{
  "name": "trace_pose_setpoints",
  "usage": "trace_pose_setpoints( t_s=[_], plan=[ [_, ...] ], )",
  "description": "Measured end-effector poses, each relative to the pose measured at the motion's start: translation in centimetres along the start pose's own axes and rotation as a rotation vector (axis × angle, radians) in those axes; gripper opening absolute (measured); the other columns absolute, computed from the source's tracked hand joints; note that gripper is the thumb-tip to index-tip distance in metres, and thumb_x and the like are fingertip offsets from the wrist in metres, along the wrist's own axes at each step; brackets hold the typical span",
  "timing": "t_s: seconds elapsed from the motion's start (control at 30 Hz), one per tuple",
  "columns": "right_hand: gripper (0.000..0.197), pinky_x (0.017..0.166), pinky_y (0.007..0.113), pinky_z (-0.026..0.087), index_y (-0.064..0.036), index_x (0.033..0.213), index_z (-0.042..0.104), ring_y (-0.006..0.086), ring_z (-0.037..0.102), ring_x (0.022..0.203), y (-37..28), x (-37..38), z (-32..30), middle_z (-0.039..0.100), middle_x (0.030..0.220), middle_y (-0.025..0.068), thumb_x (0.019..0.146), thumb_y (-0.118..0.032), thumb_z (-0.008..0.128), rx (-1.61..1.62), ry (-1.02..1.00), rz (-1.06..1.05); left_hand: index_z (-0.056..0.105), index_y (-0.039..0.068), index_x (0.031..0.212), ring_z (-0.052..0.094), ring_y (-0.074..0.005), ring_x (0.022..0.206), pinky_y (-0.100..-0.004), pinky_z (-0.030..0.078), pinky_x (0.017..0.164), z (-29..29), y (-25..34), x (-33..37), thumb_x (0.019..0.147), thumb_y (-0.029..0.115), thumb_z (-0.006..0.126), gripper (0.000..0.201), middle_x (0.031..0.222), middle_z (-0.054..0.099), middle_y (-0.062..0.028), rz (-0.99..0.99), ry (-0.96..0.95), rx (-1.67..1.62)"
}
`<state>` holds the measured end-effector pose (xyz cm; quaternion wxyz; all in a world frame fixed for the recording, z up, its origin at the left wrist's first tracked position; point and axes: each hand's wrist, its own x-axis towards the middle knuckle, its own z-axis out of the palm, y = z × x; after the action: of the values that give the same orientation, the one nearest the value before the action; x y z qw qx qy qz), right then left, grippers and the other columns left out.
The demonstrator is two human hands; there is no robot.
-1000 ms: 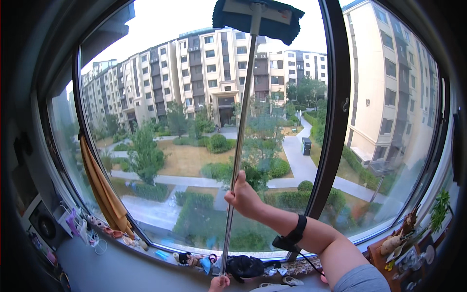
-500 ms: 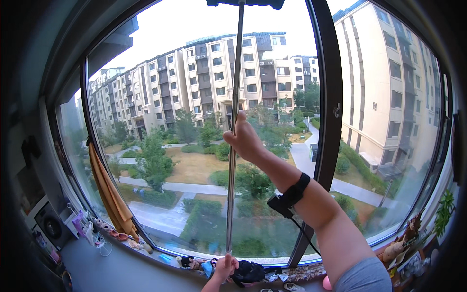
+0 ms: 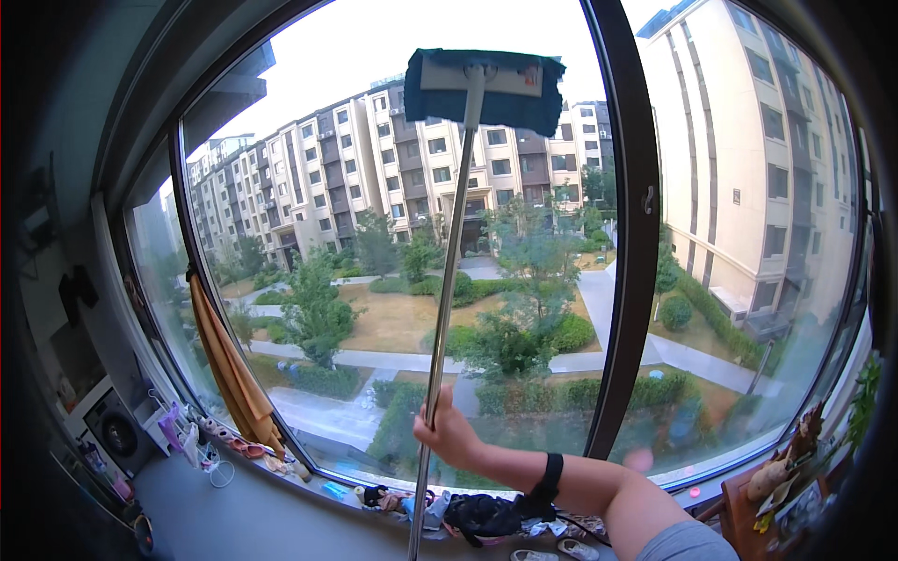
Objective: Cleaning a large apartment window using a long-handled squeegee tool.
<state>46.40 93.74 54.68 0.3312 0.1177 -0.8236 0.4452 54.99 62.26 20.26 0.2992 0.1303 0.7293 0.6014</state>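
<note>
"Head view, what's the right hand (image 3: 449, 435) got?"

"From where I'm standing it's closed round a shiny metal pole (image 3: 447, 290), thumb up. Left hand's out of sight, so no idea what that one's doing."

"And the far end?"

"Dark teal pad (image 3: 543, 112) on a white plate (image 3: 510, 77), in the upper part of the big middle windowpane (image 3: 393, 327), toward its right edge. Honestly can't tell if it's touching the glass."

"Tips? The pole's leaning a bit."

"IMO firm grip, loose wrist, and the other hand low on the pole so the head doesn't wobble. I'd keep the pad flat and go easy near the dark window frame (image 3: 636, 187), a pad corner could knock it."

"Mind the bottom end too: black bundle (image 3: 482, 516) by the window's lower edge, shoes (image 3: 533, 555) near it."

"Yeah, and the tan curtain (image 3: 229, 374) at the pane's left edge could snag the pad."
</note>
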Motion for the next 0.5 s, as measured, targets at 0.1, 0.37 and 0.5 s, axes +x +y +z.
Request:
trace_pose_setpoints(
  t_s=[0.1, 0.37, 0.5],
  plan=[
    [0.047, 0.060, 0.044, 0.046, 0.0052, 0.107, 0.020, 0.0346, 0.057, 0.061, -2.0, -2.6, 0.6, 0.052, 0.069, 0.0200, 0.092, -0.024, 0.055, 0.021, -0.092, 0.119, 0.063, 0.010, 0.073, 0.050, -0.0131, 0.048, -0.0311, 0.040, 0.044, -0.6, -3.6, -2.1, 0.088, 0.016, 0.053, 0.019, 0.055, 0.053, -0.0009, 0.025, 0.061, 0.025],
    [0.046, 0.062, 0.043, 0.048, 0.0080, 0.104, 0.020, 0.0348, 0.058, 0.063, -4.5, -3.8, 3.0, 0.052, 0.069, 0.0196, 0.096, -0.024, 0.051, 0.058, -0.316, 0.344, 0.064, 0.010, 0.076, 0.054, -0.0164, 0.053, -0.0334, 0.042, 0.047, -3.2, -8.0, -2.9, 0.086, 0.012, 0.053, 0.015, 0.059, 0.055, -0.0009, 0.129, 0.176, 0.083],
    [0.049, 0.063, 0.040, 0.049, 0.0116, 0.107, 0.018, 0.0348, 0.059, 0.061, -4.5, -4.4, 6.4, 0.053, 0.069, 0.0200, 0.097, -0.026, 0.048, -0.041, -0.311, 0.185, 0.064, 0.011, 0.076, 0.053, -0.0159, 0.052, -0.0328, 0.042, 0.047, -6.1, -7.4, -2.0, 0.086, 0.012, 0.053, 0.015, 0.059, 0.055, -0.0007, 0.191, 0.175, 0.149]
  ],
)
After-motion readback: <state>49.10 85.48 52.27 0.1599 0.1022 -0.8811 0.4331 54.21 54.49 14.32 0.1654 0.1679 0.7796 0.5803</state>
